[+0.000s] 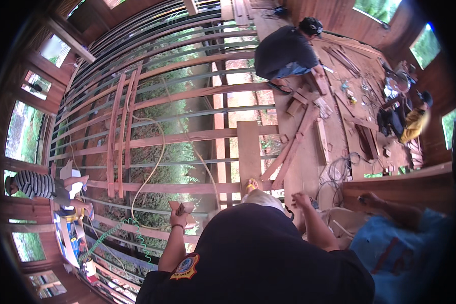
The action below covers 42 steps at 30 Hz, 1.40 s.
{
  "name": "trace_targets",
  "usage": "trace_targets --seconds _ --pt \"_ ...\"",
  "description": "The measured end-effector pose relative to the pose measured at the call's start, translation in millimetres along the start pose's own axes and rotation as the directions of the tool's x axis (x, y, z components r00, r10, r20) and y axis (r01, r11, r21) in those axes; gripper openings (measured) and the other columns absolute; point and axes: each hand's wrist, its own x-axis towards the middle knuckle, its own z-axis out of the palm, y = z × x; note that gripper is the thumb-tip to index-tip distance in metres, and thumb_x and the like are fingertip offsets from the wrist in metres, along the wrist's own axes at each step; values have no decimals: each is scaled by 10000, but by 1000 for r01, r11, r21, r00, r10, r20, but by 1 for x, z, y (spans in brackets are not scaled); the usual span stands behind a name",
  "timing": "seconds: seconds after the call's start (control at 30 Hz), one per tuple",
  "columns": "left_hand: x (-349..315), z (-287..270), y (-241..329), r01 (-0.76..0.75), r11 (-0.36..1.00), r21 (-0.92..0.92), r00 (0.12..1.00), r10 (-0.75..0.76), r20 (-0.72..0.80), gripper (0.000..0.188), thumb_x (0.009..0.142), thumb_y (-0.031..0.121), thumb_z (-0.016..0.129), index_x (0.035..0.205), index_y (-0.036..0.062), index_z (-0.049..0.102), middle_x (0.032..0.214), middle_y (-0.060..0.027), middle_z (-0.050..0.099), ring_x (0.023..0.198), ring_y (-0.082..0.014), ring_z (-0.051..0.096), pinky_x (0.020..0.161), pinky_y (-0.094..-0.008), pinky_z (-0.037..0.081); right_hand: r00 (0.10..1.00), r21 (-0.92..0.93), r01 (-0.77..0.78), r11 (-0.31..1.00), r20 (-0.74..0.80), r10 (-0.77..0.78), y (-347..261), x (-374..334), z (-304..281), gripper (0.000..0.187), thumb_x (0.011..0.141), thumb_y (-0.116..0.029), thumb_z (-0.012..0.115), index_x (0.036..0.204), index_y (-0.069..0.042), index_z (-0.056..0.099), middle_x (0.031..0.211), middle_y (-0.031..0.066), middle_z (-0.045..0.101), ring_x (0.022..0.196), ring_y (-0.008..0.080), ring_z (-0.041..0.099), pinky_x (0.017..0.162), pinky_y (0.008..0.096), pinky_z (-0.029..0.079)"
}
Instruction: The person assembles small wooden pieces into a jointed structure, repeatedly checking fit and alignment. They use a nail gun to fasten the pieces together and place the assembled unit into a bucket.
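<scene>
My left hand (178, 219) is raised over the open floor frame and closed round a short reddish-brown wood block (186, 206). My right hand (302, 200) is held low near the plank edge, with its fingers bent together; whatever is in them, if anything, is too small to make out. Under me, a sandalled foot (252, 184) rests by the end of a wide plank (248, 149) laid across the joists. Just right of my right hand sits a co-worker in a blue shirt (390, 248), one hand (371, 199) stretched forward.
Spaced joists (197, 138) leave gaps above greenery. Loose boards (117, 134) and a pale hose (159, 157) cross them. A crouching person (283, 53) works ahead; another in yellow (415, 121) is far right, a third in stripes (34, 183) at left. Coiled cable (334, 175) lies nearby.
</scene>
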Motion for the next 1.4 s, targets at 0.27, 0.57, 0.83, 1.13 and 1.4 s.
trace_targets --seconds 0.27,0.57,0.83,1.13,1.4 --pt "49 32 100 14 1000 17 998 -15 61 411 719 183 845 1047 36 647 1044 -96 732 936 -203 691 836 -341 543 980 77 194 978 -52 -190 -175 22 -1 414 982 -305 625 1265 -6 585 1027 133 674 768 211 684 658 344 559" --pt "151 63 174 -45 999 22 974 39 221 532 663 248 860 1121 45 680 1064 -127 740 1013 -276 711 889 -372 548 991 138 133 981 -23 -131 -277 80 59 380 973 -279 635 1223 7 615 1043 136 687 816 221 698 693 343 560" --pt "328 91 292 105 993 53 986 -111 124 535 636 250 886 1090 63 672 1043 -109 733 945 -261 709 881 -377 553 972 -2 233 972 -15 -233 -499 176 115 401 975 -285 643 1234 19 622 1039 135 694 800 218 709 654 336 560" --pt "494 108 455 -112 994 11 976 108 188 507 672 159 842 1122 52 633 1047 -115 728 957 -237 700 875 -372 551 964 49 198 979 -190 -185 -587 263 114 314 910 -240 692 1136 -23 676 867 113 688 729 210 684 662 347 554" --pt "540 148 562 -194 964 -184 950 231 210 513 707 136 832 1160 41 611 1085 -105 722 970 -209 699 879 -352 548 967 -446 -204 871 -231 108 -470 318 107 341 850 -269 735 1134 -82 704 878 185 706 761 314 721 685 420 595"
